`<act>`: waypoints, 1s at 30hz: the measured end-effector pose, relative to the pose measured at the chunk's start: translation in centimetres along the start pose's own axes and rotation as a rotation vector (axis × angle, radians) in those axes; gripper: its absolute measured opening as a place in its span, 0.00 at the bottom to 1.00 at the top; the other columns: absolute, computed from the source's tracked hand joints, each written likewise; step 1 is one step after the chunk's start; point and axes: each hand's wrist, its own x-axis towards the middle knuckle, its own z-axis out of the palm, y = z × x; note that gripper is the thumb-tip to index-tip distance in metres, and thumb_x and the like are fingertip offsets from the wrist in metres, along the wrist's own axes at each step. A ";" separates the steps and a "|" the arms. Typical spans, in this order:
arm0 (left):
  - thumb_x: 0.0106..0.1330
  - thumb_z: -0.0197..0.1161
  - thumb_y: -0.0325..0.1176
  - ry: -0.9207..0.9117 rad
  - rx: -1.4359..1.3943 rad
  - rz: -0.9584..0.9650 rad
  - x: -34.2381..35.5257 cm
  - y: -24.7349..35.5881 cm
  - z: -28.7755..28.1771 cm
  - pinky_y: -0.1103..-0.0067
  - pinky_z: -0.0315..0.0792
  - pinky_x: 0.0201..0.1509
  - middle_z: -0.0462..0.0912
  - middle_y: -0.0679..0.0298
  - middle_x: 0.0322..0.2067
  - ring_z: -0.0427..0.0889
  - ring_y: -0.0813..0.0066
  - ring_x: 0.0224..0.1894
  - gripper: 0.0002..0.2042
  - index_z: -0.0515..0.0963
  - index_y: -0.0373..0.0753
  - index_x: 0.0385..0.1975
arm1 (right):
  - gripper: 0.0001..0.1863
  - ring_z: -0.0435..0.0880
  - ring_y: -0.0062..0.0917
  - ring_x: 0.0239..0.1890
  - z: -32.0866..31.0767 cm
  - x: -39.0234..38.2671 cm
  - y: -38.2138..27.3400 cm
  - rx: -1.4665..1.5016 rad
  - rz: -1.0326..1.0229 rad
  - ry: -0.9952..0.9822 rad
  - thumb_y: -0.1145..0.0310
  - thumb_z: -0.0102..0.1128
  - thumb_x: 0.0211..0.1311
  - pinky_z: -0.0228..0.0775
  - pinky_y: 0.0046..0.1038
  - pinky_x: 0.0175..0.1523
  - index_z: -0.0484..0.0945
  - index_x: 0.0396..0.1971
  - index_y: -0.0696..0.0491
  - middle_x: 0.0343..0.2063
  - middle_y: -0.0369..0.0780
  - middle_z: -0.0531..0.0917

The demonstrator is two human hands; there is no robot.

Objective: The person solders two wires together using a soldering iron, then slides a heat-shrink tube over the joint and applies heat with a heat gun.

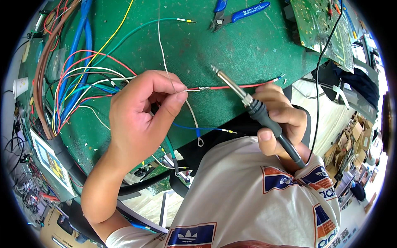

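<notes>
My left hand (pixel 140 111) pinches a thin silver-grey wire (pixel 164 60) and one end of a red wire (pixel 231 87) between thumb and forefinger. A short bare joint (pixel 204 88) shows on the red wire just right of that pinch. My right hand (pixel 279 120) grips a soldering iron (pixel 258 112) with a dark handle, its tip angled up-left above the red wire. The upper fingers of that hand sit by the red wire; whether they also hold it I cannot tell. A white lead with a ring terminal (pixel 200 141) hangs below.
The green bench mat (pixel 223 49) carries blue-handled cutters (pixel 244 12) at the top and a green circuit board (pixel 326 37) at top right. A bundle of coloured wires (pixel 78 62) lies at left. A black cord (pixel 319 87) runs down the right, near cardboard (pixel 355 140).
</notes>
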 end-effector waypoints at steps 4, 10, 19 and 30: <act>0.63 0.67 0.18 0.015 0.053 0.050 0.0 -0.5 0.1 0.87 0.70 0.29 0.82 0.62 0.35 0.76 0.86 0.29 0.05 0.77 0.32 0.34 | 0.17 0.83 0.40 0.32 0.0 -0.8 -1.3 0.076 0.046 0.012 0.71 0.65 0.60 0.74 0.49 0.47 0.66 0.42 0.58 0.27 0.47 0.80; 0.64 0.66 0.18 -0.091 0.201 0.035 -0.1 0.3 -0.5 0.87 0.68 0.34 0.78 0.61 0.40 0.75 0.85 0.34 0.05 0.78 0.33 0.36 | 0.16 0.83 0.37 0.29 0.3 -1.0 -1.4 0.114 0.092 0.045 0.71 0.64 0.60 0.75 0.49 0.48 0.67 0.41 0.60 0.24 0.47 0.80; 0.60 0.68 0.17 -0.024 0.194 0.087 -0.1 -0.2 0.0 0.87 0.67 0.30 0.79 0.61 0.38 0.75 0.85 0.30 0.05 0.81 0.33 0.33 | 0.14 0.81 0.33 0.34 -0.2 -0.4 -2.6 0.066 0.243 -0.080 0.68 0.58 0.66 0.66 0.52 0.56 0.63 0.43 0.55 0.28 0.47 0.81; 0.58 0.70 0.18 0.011 0.226 0.111 0.2 -0.1 0.2 0.85 0.68 0.26 0.81 0.62 0.32 0.76 0.83 0.24 0.05 0.82 0.34 0.30 | 0.14 0.81 0.33 0.34 0.0 -0.2 -2.7 0.035 0.257 -0.090 0.68 0.59 0.65 0.66 0.51 0.56 0.63 0.42 0.55 0.28 0.46 0.81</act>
